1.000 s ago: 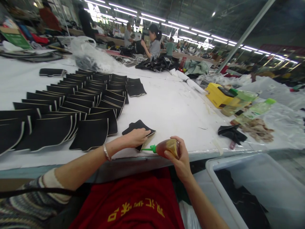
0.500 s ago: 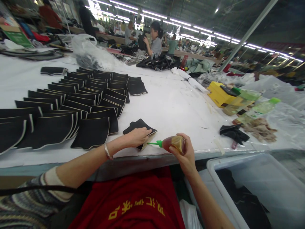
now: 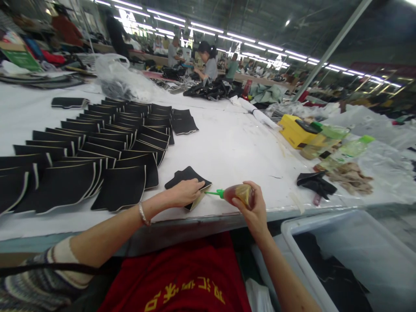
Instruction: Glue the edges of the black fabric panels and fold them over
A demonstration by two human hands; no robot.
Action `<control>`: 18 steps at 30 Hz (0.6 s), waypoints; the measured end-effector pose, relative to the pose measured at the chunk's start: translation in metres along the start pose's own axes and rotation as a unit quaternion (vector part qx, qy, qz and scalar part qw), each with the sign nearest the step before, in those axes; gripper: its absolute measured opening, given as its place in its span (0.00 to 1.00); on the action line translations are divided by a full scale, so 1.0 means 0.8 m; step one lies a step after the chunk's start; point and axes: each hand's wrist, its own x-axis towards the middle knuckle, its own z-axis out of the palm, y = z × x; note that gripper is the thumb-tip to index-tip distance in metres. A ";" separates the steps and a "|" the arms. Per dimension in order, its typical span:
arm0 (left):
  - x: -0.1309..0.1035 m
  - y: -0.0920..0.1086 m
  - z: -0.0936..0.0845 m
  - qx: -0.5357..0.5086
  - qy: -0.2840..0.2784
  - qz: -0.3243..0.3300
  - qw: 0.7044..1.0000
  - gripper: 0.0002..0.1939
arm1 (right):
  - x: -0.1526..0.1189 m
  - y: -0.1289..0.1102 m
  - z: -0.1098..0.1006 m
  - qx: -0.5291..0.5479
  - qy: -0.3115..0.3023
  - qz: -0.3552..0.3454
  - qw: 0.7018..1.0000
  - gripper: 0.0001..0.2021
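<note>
Tabletop point(image 3: 227, 147) — left hand point(image 3: 186, 192) atop black piece point(image 3: 185, 174), grip unclear — right hand point(image 3: 257, 211) closed around bottle point(image 3: 234, 193)

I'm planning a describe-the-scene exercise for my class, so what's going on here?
The person's left hand lies with its fingers over a black panel near the front edge of a white-covered table. The right hand grips an amber-brown squeeze bottle, its green nozzle pointed at the panel's pale side; contact is hard to tell. Overlapping rows of pale-edged black panels lie to the left, and a white bin at right holds black pieces.
</note>
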 end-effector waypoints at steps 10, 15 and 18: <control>0.007 -0.010 0.008 -0.053 0.008 -0.014 0.998 0.27 | 0.008 0.000 0.003 0.074 -0.014 0.041 0.996 0.25; 0.003 -0.014 0.016 -0.162 0.039 -0.028 0.986 0.26 | -0.001 -0.005 -0.002 0.403 0.060 0.242 0.881 0.17; 0.005 -0.041 0.021 -0.240 0.117 -0.075 0.961 0.25 | 0.007 0.000 -0.016 0.550 0.109 0.312 0.767 0.12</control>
